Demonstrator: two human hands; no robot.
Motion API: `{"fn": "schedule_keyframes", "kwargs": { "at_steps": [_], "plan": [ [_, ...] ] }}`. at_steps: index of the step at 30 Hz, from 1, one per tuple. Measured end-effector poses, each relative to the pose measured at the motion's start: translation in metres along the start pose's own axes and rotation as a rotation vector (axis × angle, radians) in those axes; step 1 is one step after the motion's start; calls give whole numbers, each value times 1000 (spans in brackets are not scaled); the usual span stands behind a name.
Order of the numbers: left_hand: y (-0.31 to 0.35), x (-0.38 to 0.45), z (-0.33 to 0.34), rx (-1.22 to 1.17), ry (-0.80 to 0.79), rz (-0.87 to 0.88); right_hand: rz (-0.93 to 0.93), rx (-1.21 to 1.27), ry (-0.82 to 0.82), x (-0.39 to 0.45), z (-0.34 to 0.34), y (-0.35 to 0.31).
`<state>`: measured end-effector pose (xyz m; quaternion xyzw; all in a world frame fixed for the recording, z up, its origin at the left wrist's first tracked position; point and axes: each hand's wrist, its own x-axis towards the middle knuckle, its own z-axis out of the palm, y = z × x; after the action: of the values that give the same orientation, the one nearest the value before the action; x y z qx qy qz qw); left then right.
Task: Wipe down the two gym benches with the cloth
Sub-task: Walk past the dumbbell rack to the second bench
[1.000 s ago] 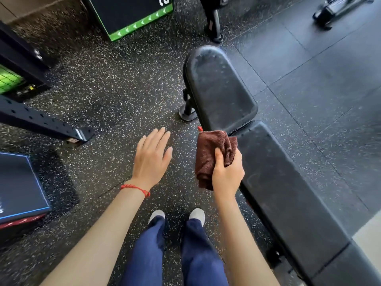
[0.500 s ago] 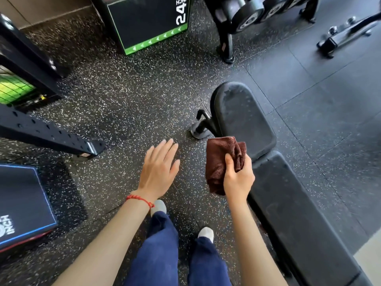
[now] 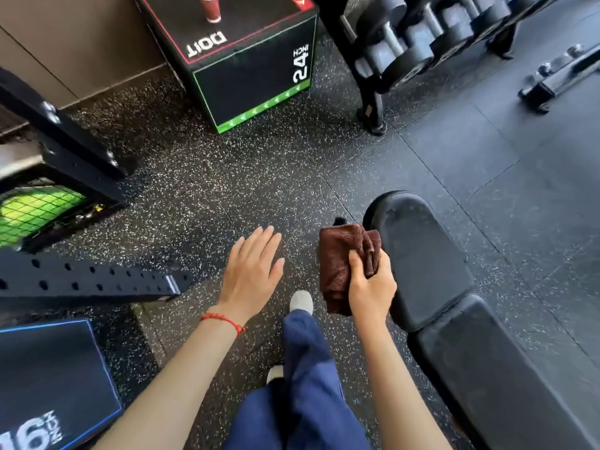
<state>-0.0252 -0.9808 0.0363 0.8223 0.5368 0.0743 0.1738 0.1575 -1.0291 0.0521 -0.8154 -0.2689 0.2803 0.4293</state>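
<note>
One bench is in view, lying at your right along the speckled floor, with two jump boxes and one dumbbell rack ahead and a black rack beam at your left. Your right hand is closed around one folded brown cloth, held just beside the bench's left edge near its rounded end. Your left hand hangs flat and empty over the floor, a red string on its wrist.
</note>
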Motion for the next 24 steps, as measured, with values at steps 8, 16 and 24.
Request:
{"fn": "schedule_keyframes", "kwargs": {
  "at_steps": [8, 16, 24],
  "plan": [
    [-9, 114, -20, 61, -13, 7, -5, 24, -54, 99, 37, -50],
    [-9, 211, -42, 102, -27, 81, 27, 38, -54, 178, 56, -97],
    [-1, 331, -49, 100, -22, 254, 29, 46, 40, 250, 69, -130]
  ]
}}
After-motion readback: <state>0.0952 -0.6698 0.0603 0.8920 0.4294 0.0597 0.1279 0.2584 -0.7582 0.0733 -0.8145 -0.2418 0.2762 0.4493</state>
